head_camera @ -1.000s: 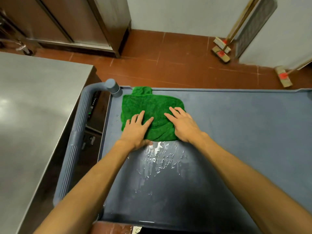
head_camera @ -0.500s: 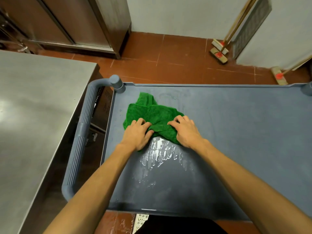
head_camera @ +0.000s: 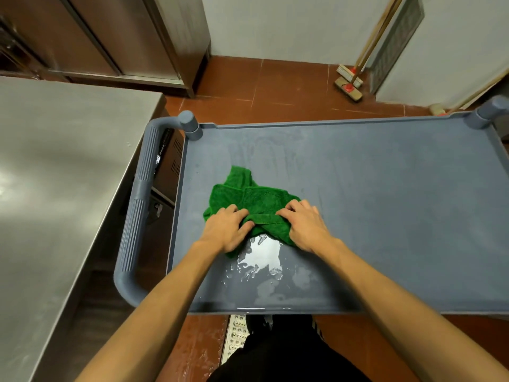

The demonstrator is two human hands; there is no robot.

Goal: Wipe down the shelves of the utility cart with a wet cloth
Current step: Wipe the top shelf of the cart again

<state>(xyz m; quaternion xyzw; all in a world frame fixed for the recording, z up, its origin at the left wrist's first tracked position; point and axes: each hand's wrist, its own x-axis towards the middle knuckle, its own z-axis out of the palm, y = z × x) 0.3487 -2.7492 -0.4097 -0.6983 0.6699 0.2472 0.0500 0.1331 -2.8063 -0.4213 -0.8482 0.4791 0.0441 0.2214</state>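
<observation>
A green wet cloth lies bunched on the left part of the grey-blue cart's top shelf. My left hand grips the cloth's near left edge with curled fingers. My right hand grips its near right edge the same way. A shiny puddle of water sits on the shelf just in front of the cloth, between my wrists. Faint damp streaks mark the shelf behind the cloth.
The cart's ribbed handle curves along the left side, close to a steel worktable. Steel cabinets stand at the back left. Brooms lean against the white wall. The floor is red tile with a drain grate by my legs.
Both hands pulled the cloth toward me, away from the far left corner. It went from spread flat to bunched, and my fingers curled into it. The puddle now lies closer to the cloth.
</observation>
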